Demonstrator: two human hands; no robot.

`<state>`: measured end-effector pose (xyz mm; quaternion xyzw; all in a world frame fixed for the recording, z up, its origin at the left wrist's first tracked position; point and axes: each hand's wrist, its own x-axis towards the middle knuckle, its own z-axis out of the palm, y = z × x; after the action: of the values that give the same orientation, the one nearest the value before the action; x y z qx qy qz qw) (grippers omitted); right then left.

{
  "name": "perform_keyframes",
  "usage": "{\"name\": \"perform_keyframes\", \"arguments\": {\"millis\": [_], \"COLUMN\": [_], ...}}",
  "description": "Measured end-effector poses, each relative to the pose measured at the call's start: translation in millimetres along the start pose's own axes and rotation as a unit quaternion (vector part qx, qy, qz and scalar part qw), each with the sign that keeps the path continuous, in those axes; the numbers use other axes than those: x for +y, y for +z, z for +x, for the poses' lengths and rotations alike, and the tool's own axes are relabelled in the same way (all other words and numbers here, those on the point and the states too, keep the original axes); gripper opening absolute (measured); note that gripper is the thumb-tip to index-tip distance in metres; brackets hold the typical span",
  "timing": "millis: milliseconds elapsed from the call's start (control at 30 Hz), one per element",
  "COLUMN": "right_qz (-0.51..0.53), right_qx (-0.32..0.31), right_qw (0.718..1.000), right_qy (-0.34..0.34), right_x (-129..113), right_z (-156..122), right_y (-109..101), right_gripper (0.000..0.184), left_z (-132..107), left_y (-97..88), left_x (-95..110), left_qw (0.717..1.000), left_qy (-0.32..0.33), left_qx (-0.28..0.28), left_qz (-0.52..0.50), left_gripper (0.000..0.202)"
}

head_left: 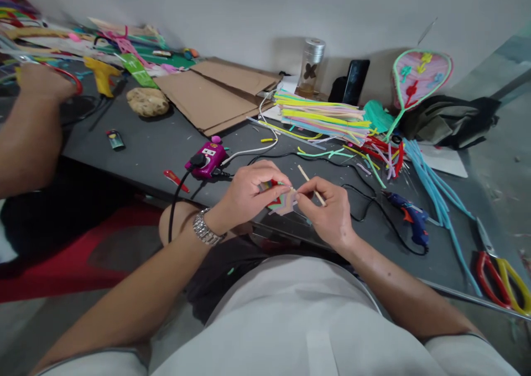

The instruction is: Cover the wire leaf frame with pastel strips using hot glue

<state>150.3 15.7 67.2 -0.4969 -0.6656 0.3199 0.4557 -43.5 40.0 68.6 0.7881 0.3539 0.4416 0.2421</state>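
Observation:
My left hand [249, 191], with a metal watch on its wrist, is closed on a small flat craft piece [281, 202] of red, green and pink pipe cleaners. My right hand [327, 210] pinches a thin wooden stick [310, 183] and its end meets the craft piece. Both hands are held close together over the near edge of the dark table [157, 144].
A blue glue gun [409, 218] lies right of my hands, its black cord looping past them. A purple power strip [206, 159], stacked pipe cleaners [321, 116], cardboard [215, 91], scissors [500, 276] and a finished paddle-shaped craft [418, 74] lie around. Another person's arm [29, 127] reaches in at left.

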Motion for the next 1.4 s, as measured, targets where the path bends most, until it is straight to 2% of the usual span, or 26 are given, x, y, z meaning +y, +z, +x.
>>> {"name": "perform_keyframes", "arguments": {"millis": [233, 400, 500, 633, 700, 767, 900, 967, 1033, 1100, 1200, 1300, 1367, 1400], "right_qz": [0.003, 0.016, 0.018, -0.013, -0.017, -0.009, 0.010, -0.015, -0.069, -0.149, -0.300, -0.404, -0.420, -0.416], "right_qx": [0.002, -0.015, -0.030, -0.008, -0.011, -0.041, -0.101, -0.099, -0.096, -0.105, -0.133, -0.187, -0.215, -0.216], "right_qw": [1.000, 1.000, 0.999, 1.000, 1.000, 0.999, 0.993, 0.995, 0.992, 0.978, 0.930, 0.882, 0.871, 0.873], "right_qy": [-0.011, 0.003, 0.010, -0.002, 0.002, 0.022, 0.053, 0.028, -0.032, -0.104, -0.168, -0.153, -0.138, -0.134], "right_x": [-5, 2, 10, 19, 24, 30, 46, 55, 63, 70, 78, 81, 80, 77], "right_z": [-1, 1, 5, 7, 5, 0, -9, -9, -4, 3, 16, 23, 23, 21], "right_y": [3, 0, -8, -26, -35, -40, -41, -41, -42, -44, -46, -47, -46, -46], "right_gripper": [0.013, 0.012, 0.011, 0.018, 0.022, 0.025, 0.024, 0.026, 0.028, 0.029, 0.031, 0.033, 0.037, 0.040], "left_z": [-3, 1, 6, 17, 24, 30, 38, 40, 42, 44, 47, 47, 46, 45], "left_y": [-1.4, -1.2, -6.3, -21.1, -28.6, -32.7, -27.7, -21.8, -16.1, -11.6, -7.4, -5.9, -6.4, -7.3], "left_x": [1, 4, 7, 9, 5, -2, -19, -26, -31, -33, -33, -31, -28, -27], "left_qw": [1.000, 0.999, 0.997, 0.989, 0.985, 0.982, 0.976, 0.971, 0.968, 0.966, 0.960, 0.956, 0.955, 0.957], "left_qy": [-0.016, -0.032, -0.072, -0.145, -0.161, -0.172, -0.191, -0.198, -0.198, -0.196, -0.204, -0.218, -0.216, -0.208], "left_qx": [0.003, -0.005, -0.021, -0.038, -0.055, -0.072, -0.104, -0.130, -0.147, -0.159, -0.177, -0.191, -0.198, -0.201], "left_qz": [-0.006, -0.001, -0.007, -0.009, 0.003, 0.007, -0.020, -0.037, -0.046, -0.055, -0.072, -0.054, -0.039, -0.038], "left_gripper": [0.014, 0.017, 0.015, 0.017, 0.017, 0.015, 0.013, 0.016, 0.020, 0.024, 0.028, 0.029, 0.026, 0.023]}}
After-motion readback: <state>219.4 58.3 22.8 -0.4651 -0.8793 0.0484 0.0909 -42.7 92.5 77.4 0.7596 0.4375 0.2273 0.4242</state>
